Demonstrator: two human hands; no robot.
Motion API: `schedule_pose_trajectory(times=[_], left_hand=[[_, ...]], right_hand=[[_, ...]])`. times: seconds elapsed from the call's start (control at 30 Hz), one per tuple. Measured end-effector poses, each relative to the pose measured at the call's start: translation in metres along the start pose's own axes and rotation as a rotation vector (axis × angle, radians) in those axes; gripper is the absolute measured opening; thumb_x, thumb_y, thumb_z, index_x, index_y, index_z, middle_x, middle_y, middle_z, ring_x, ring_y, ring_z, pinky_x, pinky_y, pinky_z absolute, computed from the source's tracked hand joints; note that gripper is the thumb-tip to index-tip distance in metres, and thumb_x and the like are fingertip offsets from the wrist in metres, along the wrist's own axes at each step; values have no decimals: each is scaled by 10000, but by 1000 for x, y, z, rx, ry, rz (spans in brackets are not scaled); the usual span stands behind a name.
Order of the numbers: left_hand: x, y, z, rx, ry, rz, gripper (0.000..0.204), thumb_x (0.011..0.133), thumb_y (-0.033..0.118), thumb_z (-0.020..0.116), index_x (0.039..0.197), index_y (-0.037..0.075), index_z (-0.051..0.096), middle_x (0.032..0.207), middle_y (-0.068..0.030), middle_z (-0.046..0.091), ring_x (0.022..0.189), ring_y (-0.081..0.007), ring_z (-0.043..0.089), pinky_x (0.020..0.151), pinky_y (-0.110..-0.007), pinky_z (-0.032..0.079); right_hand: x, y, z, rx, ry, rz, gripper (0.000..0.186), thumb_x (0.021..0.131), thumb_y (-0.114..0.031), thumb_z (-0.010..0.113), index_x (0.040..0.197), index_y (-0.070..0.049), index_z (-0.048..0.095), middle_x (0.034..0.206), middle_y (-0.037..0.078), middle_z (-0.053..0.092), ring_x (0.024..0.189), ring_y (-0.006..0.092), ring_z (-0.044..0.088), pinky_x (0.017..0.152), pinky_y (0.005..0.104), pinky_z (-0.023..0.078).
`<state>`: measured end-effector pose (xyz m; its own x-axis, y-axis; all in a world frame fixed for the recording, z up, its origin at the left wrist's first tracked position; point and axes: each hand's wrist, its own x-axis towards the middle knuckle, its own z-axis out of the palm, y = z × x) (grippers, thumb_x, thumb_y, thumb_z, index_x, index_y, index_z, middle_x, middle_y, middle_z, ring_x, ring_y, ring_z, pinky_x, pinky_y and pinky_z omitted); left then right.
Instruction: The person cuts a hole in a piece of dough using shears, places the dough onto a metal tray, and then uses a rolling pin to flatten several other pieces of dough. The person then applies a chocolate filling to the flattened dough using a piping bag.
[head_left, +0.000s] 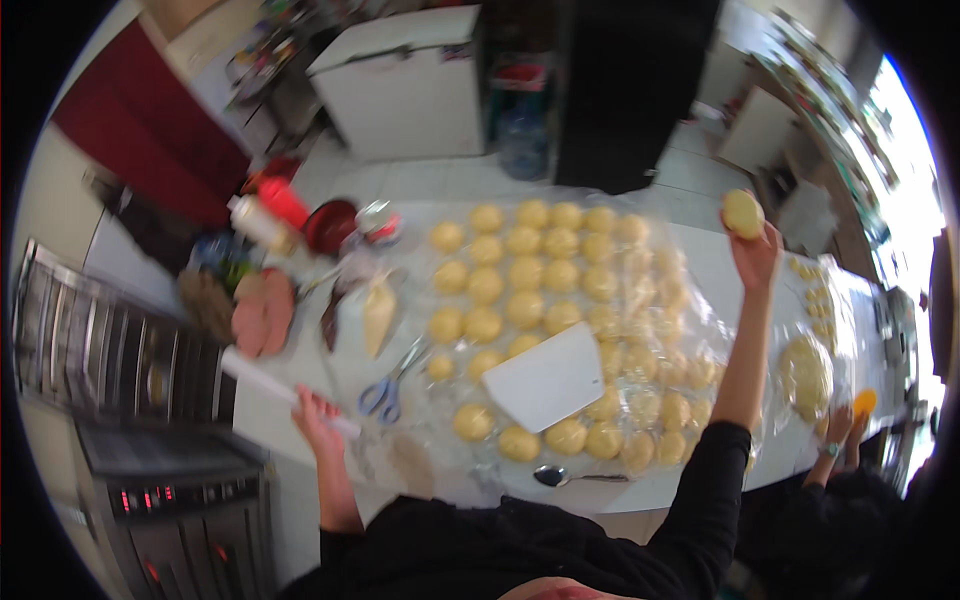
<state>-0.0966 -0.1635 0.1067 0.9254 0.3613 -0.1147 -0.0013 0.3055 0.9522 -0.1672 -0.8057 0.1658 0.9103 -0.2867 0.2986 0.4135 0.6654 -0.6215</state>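
The right hand (755, 250) is raised above the far right part of the white worktable (710, 270), arm fully extended. Its fingers are closed around 1 round yellow dough ball (743, 213), which sits at the fingertips, clear of the table surface.

The left hand (315, 412) rests at the near left edge of the table. Its fingers are curled around a long white rolling pin (285, 385), which runs diagonally from the hand up and to the left, over the table edge.

Rows of matching dough balls (520, 275) lie on a clear plastic sheet (650, 300) that covers the middle of the table. A white plastic scraper (548, 377) lies flat on top of the near rows. Blue-handled scissors (388, 390) lie just left of the scraper, and a filled piping bag (378, 315) lies beyond them. A metal spoon (570, 477) lies at the near table edge.

At the far left of the table stand a red bowl (330, 225), a red-capped bottle (270, 215) and a plate of pink slices (262, 312). A metal oven (150, 420) stands to the left of the table.

At the lower right, another person's hand (838, 430) is next to a flattened piece of dough (805, 375).
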Motion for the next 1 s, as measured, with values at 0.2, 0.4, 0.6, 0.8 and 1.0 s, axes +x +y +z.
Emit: schedule_pose_trajectory(times=[0.2, 0.4, 0.6, 0.8, 1.0], left_hand=[[57, 21, -69, -228, -216, -125, 291, 811, 352, 429, 991, 123, 416, 617, -5, 398, 482, -96, 373, 444, -247, 327], [137, 56, -146, -107, -273, -49, 329, 846, 292, 401, 1120, 113, 367, 755, -40, 433, 489, -115, 447, 421, -239, 384], [210, 58, -224, 207, -454, -61, 415, 825, 140, 486, 1210, 56, 356, 814, -60, 478, 567, -113, 512, 471, -243, 428], [197, 62, -250, 1073, -843, 552, 467, 655, 11, 556, 1113, 91, 510, 944, -95, 551, 835, -228, 536, 720, -328, 417], [169, 42, -256, 929, -1036, 965, 319, 673, 21, 560, 985, 79, 591, 905, -1, 588, 793, -176, 544, 724, -322, 413]], right_hand=[[-65, 143, 153, -582, -74, 345, 652, 699, -152, 636, 1253, -46, 309, 1232, 141, 368, 1017, 303, 482, 721, 337, 502], [-114, 384, 323, -892, -340, 677, 612, 692, -9, 636, 1227, -90, 348, 1080, 78, 453, 930, 134, 496, 703, 281, 495], [-155, 576, 397, -1050, -616, 438, 593, 619, -61, 639, 1161, -100, 404, 1105, 104, 473, 1019, 323, 441, 871, 434, 349], [-166, 586, 453, -1849, -455, -89, 686, 588, -244, 692, 1207, -221, 397, 1222, 31, 401, 1128, 263, 347, 919, 478, 226], [-221, 583, 384, -2044, -551, 164, 678, 585, -321, 689, 1194, -171, 432, 1184, 23, 392, 1090, 234, 350, 932, 528, 172]])
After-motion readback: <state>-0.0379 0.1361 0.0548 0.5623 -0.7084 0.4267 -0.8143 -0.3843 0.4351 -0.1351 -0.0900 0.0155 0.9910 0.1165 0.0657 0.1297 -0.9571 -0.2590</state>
